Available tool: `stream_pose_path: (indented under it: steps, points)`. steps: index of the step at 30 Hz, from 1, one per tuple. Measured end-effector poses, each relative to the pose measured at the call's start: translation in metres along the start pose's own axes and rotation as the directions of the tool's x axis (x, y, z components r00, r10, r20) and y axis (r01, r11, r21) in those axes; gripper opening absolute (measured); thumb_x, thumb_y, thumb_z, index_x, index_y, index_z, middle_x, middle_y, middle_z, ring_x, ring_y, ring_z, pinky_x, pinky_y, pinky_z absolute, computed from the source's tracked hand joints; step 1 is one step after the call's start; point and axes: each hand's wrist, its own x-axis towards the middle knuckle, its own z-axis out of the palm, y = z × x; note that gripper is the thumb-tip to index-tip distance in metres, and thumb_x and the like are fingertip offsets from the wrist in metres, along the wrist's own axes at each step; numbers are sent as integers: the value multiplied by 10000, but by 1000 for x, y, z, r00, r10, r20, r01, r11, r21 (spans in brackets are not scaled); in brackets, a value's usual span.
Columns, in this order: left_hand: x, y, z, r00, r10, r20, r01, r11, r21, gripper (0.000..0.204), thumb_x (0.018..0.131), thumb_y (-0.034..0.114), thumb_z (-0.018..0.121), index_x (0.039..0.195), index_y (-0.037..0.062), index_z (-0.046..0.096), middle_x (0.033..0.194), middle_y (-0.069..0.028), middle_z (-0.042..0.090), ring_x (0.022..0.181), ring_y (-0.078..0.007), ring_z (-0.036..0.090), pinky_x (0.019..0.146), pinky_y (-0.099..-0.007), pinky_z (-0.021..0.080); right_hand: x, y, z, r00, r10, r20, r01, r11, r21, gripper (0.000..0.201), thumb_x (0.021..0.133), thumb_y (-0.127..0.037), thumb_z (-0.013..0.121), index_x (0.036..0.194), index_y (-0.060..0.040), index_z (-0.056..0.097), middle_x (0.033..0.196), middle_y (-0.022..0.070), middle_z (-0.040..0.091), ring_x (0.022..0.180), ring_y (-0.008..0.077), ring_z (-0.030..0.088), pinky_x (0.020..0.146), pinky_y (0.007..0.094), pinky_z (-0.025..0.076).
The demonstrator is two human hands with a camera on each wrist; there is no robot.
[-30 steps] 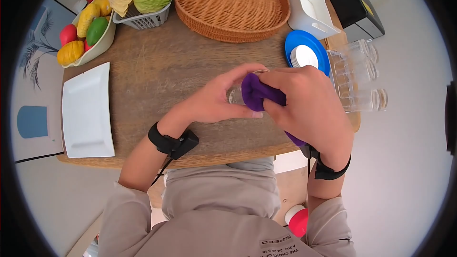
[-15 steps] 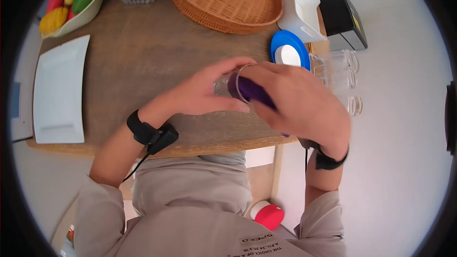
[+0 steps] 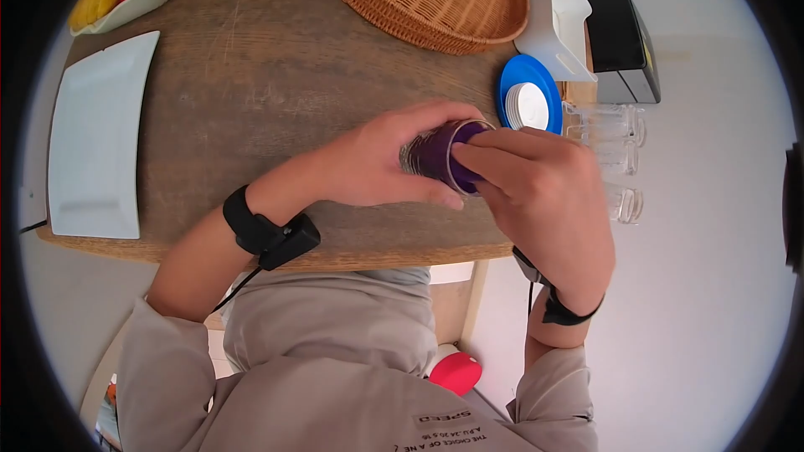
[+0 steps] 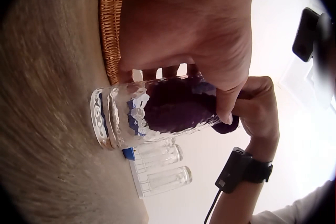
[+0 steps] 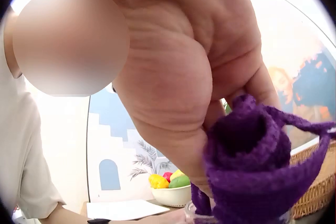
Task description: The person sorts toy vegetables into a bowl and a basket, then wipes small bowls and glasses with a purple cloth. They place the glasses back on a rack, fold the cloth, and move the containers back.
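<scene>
A clear drinking glass [image 4: 118, 116] with a textured side lies tilted in my left hand [image 3: 368, 159], its mouth toward the right. My left fingers and thumb wrap round it, and its base is close over the table in the left wrist view. A purple cloth [image 5: 252, 176] is stuffed inside the glass, with a bunched part standing out of the mouth. My right hand [image 3: 548, 192] grips the cloth, with fingers reaching in at the rim; the fingertips are hidden inside.
On the wooden table [image 3: 243, 100], a white rectangular plate [image 3: 96, 142] lies left. A wicker tray [image 3: 435, 0] and a white bin [image 3: 557, 25] stand at the back. At right are a blue plate [image 3: 506, 75] with stacked white discs [image 3: 529, 106] and several upturned glasses [image 3: 620, 156].
The purple cloth, mostly outside the mouth a second ago, now sits deep inside the glass. My right fingers have gone in at the rim. The head view has also shifted.
</scene>
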Motion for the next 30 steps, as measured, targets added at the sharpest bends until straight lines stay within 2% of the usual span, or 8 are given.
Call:
stream_pose_path:
  steps: [4,7,11,14,17,20,23,30]
  points:
    - [-2,-6,3,998,44,-39,-43,999,7,792,789,174,866,1457,48,460,1292,-81,600,1182,-186,581,1014,-346,472,14,8,19,989,18,148,-16,1000,-14,105,640,-17,702,737,-30,665,723,123,660,733,305,678,587,384,529]
    - [-1,-7,2,997,54,-48,-53,998,15,767,797,202,867,1440,50,477,1243,-78,621,1136,-179,604,986,-338,488,10,9,19,982,19,187,-21,1000,8,123,672,-30,712,785,-28,663,798,135,667,757,320,673,610,404,533]
    - [-3,-3,0,998,-60,3,60,998,-37,869,748,93,877,1496,57,435,1441,-82,542,1324,-199,515,1125,-371,409,-8,7,-16,994,74,76,-96,934,344,360,715,29,762,1071,8,715,1105,158,700,904,346,694,765,380,572]
    - [-1,-3,0,1000,-4,-4,4,1000,7,871,737,82,878,1490,53,441,1440,-71,543,1319,-195,521,1125,-364,411,-17,13,-31,998,65,4,-64,970,233,320,714,29,763,1031,8,723,1073,144,716,867,335,700,739,366,575]
    - [-1,0,-1,999,-35,6,35,999,9,874,726,78,879,1486,52,447,1443,-60,541,1325,-196,517,1131,-362,405,-20,18,-12,993,107,57,-117,967,228,289,700,32,770,985,-6,740,992,134,734,798,318,707,689,349,573]
    - [-2,-4,-1,1000,-25,0,25,1000,1,878,725,79,882,1487,56,446,1439,-66,543,1326,-195,515,1135,-364,400,-14,12,3,996,85,18,-87,991,100,68,697,-19,710,745,-47,669,770,99,666,677,297,670,557,376,511]
    - [-1,-5,-1,999,-46,13,47,998,-40,879,727,78,883,1488,56,445,1435,-72,544,1327,-196,514,1137,-366,397,-5,9,22,996,77,48,-75,996,-42,78,670,-44,707,676,-50,629,677,130,632,641,299,672,529,367,509]
    - [-1,-2,0,996,-90,8,90,994,-58,896,724,69,880,1495,40,424,1461,-75,517,1352,-196,488,1150,-369,382,4,10,30,997,61,53,-60,998,-33,41,695,-40,708,704,-55,670,619,125,614,604,308,648,525,392,501]
